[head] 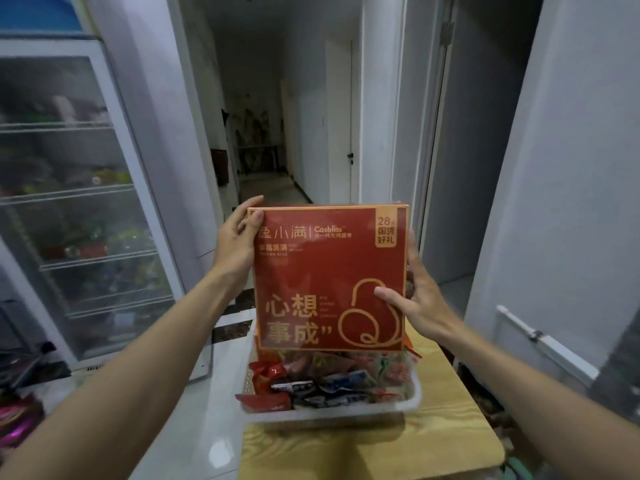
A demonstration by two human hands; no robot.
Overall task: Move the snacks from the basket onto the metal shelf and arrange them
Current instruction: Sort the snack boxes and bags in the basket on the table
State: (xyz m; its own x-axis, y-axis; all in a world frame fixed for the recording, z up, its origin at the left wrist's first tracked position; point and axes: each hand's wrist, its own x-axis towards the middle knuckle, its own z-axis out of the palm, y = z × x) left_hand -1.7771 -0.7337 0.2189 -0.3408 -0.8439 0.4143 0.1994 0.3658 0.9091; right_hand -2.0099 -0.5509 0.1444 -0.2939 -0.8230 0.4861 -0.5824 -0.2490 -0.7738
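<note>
Upright red box (330, 277) above snack-filled basket (332, 412)

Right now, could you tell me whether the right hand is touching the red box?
Touching. In the head view the right hand grips the red box, thumb pressed on its front.

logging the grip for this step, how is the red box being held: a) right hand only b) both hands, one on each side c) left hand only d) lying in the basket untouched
B: the left hand grips the upper left edge of the red box and the right hand grips its right edge, thumb on the front face.
</note>
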